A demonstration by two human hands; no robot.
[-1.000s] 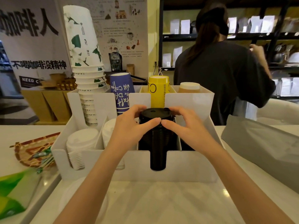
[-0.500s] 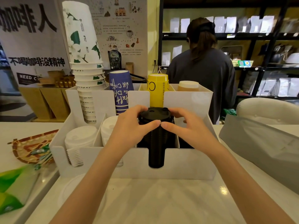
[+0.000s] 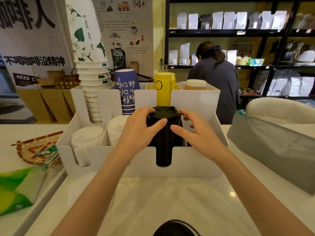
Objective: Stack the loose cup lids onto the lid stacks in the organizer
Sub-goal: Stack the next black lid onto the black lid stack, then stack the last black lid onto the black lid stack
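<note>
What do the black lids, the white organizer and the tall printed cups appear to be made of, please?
Black lid stack: probably thin moulded plastic, dull with a faint sheen; fine ribbed rims show down its side. Organizer: likely smooth rigid plastic or acrylic sheet, opaque white, with flat cut panels and soft glare. Printed cups: seemingly paper, matte, with rolled rims.

An organizer [image 3: 144,167] sits on the counter [image 3: 170,201]: lid stacks [image 3: 163,142] fill its near compartments, cup stacks [image 3: 127,92] its far ones. A basket [image 3: 34,150] lies to its left, a bag [image 3: 272,150] to its right, shelves [image 3: 238,33] far behind.
</note>
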